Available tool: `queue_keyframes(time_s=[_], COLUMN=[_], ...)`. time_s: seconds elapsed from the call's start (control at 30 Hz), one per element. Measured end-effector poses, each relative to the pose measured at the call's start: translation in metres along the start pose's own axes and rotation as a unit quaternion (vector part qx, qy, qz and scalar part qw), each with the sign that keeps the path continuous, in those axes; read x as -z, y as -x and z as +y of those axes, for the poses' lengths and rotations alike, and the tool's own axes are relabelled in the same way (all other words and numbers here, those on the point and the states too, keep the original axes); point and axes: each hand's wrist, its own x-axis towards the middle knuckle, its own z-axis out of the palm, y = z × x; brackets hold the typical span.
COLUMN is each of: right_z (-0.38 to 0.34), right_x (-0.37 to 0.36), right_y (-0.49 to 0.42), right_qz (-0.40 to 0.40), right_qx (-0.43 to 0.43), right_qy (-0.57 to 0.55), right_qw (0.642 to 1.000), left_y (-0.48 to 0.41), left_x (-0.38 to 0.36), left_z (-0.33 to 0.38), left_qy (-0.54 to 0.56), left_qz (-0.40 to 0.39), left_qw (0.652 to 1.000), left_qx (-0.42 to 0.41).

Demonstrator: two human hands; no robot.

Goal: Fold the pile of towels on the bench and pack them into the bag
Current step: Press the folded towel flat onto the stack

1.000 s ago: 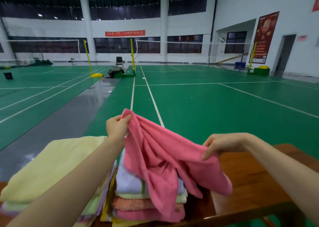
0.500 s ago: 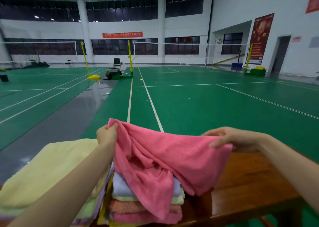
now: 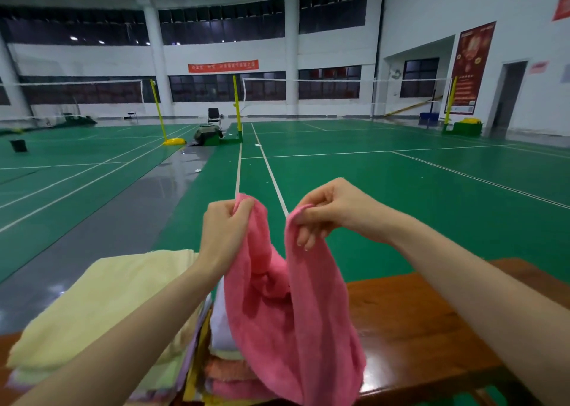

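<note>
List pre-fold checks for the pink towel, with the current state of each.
1. Left hand pinches one top corner of the pink towel: ok.
2. Right hand pinches the other top corner: ok.
3. Towel spread flat between the hands: not ok. The hands are close together and the cloth sags in bunched folds.
4. Towel hanging free of the stacked towels: cannot tell. Its lower end hangs in front of them.
5. Bare stretch of bench to lay it on: ok, on the right side.
6. Bag ready to take it: cannot tell, none in view.
</note>
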Motion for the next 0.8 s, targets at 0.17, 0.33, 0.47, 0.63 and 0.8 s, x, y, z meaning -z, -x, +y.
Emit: queue_keyframes(time_s=[0.17, 0.33, 0.47, 0.63, 0.8], right_z=[0.007, 0.008, 0.011, 0.015, 0.024], right_x=[-0.021, -0.03, -0.029, -0.015, 0.018], right_y=[-0.013, -0.025, -0.035, -0.038, -0.027], right_qz=[0.102, 0.169, 0.202, 0.187, 0.083], right_qx=[0.012, -0.02, -0.029, -0.023, -0.003], right_qy=[-0.032, -0.005, 0.052, 0.104, -0.022], right_qw=[0.994, 0.985, 0.978, 0.977, 0.996], left_y=[0.021, 0.028, 0.028, 0.015, -0.041], left_x=[-0.008, -0.018, -0.023, -0.025, -0.021], left_z=[0.018, 0.019, 0.016, 0.017, 0.045], left_qy=[0.126, 0.218, 0.243, 0.258, 0.295], left_qz=[-0.058, -0.067, -0.054, -0.035, -0.018], left_qw=[0.99, 0.973, 0.968, 0.963, 0.942], left_qx=[-0.014, 0.035, 0.036, 0.075, 0.157])
